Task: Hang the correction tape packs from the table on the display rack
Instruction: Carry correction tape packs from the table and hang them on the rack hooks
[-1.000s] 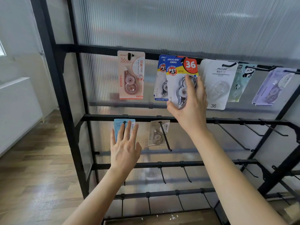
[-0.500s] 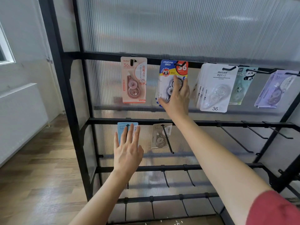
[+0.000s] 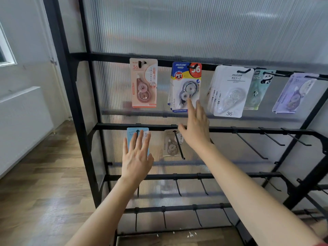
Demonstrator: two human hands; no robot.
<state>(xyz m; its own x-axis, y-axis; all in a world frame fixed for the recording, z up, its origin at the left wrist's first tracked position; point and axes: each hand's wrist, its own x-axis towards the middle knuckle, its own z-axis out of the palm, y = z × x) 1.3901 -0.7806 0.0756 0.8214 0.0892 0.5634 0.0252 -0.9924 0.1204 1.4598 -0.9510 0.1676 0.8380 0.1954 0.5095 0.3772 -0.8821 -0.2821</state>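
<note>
Head view: display rack point(image 3: 115, 126) with black rails and hooks before a ribbed translucent panel. The top rail carries a pink correction tape pack point(image 3: 143, 82), a blue-and-red JINUO pack point(image 3: 186, 86) fronting a few like it, a stack of white JINUO packs point(image 3: 230, 91), a panda-print pack point(image 3: 259, 89) and a lilac pack point(image 3: 294, 93). The second rail carries a light-blue pack point(image 3: 137, 134) and a small beige pack point(image 3: 169, 144).

Right hand point(image 3: 195, 128) has its fingers extended and grasps nothing, the index tip at the lower edge of the blue-and-red pack. Left hand point(image 3: 136, 157) is flat with fingers straight and spread before the light-blue pack; whether it touches cannot be told. The table and any packs left on it are out of view.

Handling, by judgement: the packs are light, stiff card with a glossy blister; best pinched at the card's sides or lower edge, leaving the punched top hole free for the hook; the card may bend or tear at that hole if forced.
</note>
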